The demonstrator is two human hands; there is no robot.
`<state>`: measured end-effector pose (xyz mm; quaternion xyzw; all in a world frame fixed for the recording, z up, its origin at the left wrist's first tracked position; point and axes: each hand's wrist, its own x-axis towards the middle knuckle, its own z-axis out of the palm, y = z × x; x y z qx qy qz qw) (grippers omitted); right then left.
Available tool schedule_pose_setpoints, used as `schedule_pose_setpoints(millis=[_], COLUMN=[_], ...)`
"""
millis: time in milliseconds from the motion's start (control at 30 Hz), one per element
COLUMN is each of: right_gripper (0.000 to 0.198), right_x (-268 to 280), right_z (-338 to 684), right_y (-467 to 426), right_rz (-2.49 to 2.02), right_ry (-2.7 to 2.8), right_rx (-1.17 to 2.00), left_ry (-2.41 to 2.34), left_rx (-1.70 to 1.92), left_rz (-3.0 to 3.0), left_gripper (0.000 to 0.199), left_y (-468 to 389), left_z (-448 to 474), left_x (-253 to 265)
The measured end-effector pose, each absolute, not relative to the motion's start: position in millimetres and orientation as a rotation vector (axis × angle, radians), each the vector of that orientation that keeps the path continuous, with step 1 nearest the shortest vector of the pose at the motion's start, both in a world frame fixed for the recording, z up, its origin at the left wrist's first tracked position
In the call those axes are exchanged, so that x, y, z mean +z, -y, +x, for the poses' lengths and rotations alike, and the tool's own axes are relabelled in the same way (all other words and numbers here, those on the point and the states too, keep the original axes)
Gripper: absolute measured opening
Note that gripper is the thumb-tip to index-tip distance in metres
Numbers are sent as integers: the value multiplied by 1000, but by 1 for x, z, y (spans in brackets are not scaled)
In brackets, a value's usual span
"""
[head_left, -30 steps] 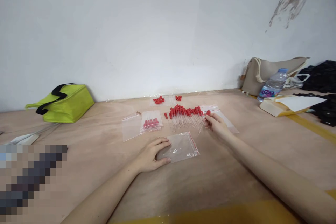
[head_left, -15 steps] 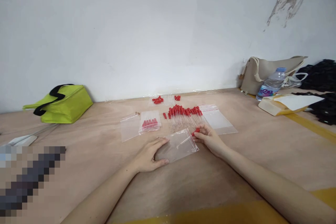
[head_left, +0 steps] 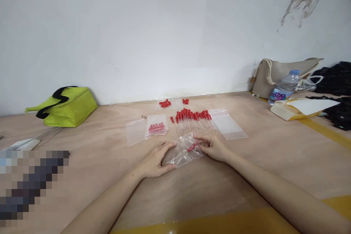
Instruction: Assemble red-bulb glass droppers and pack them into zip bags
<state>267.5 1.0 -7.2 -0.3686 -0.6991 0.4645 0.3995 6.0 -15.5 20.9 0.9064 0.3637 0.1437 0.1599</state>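
Observation:
A clear zip-lock bag [head_left: 181, 155] lies wrinkled on the table between my hands, its red seal edge to the right. My left hand [head_left: 157, 160] holds its left end, thumb on the near side and fingers on the far side. Inside the bag, close to its mouth, is a dropper [head_left: 192, 147] with a red rubber bulb. My right hand [head_left: 215, 147] is closed at the bag's mouth, its fingertips beside the bulb. Just beyond, a pile of red-bulbed droppers [head_left: 192, 115] with clear tubes is spread out, and a single dropper [head_left: 172, 119] lies left of it.
A filled bag of droppers [head_left: 157, 127] lies by a flat bag [head_left: 134, 133] on the left; another flat bag [head_left: 230, 126] is right of the pile. Loose red bulbs [head_left: 165, 103] lie near the wall. Farther out are a lime bag [head_left: 72, 108], a water bottle [head_left: 285, 87] and a beige bag [head_left: 274, 75].
My right hand has moved slightly left to the bag's mouth, and the dropper's red bulb has gone from outside the bag to inside. The bag has become more wrinkled; my left hand stays in place.

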Motion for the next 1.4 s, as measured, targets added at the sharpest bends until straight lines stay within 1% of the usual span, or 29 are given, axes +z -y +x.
schedule_pose_setpoints(millis=[100,167,233,333,400,467,533,733,1000,1100,1267,1333,1400], right_gripper=[30,30,28,17,12,12,12,21,14,14,23,20,12], right_x=[-4,-5,-5,2,9,16,19,17,16,16,19,21,20], right_z=[272,277,283,286,281,269,256,229,229,233,251,263,276], right_y=[-1,-9,-24,-54,-73,-88,-98,-115,-124,-120,-105,-94,-80], right_rz=[-942,-1073,-1218,-1371,-1507,-1626,-1684,-1792,-1839,-1788,-1630,-1542,-1471], right_ry=[1854,1810,1736,1677,1684,1697,1697,1673,1579,1577,1634,1649,1637], right_rx=[1284,1248,1108,733,539,408,373,410,504,579,770,841,892], left_ry=[-1011,-995,-985,-953,-931,-928,-932,-916,-934,-936,-944,-932,-927], left_rx=[445,463,470,447,433,439,449,449,422,426,418,425,426], left_rz=[2596,2602,2605,2620,2627,2621,2609,2622,2635,2631,2646,2645,2643], left_gripper=[61,61,60,55,52,52,52,53,53,53,53,53,53], left_y=[16,16,15,13,12,12,12,11,11,11,10,10,10], left_z=[7,7,7,6,5,5,5,4,5,5,5,4,4], left_x=[23,22,21,19,18,18,17,17,17,19,18,17,17])
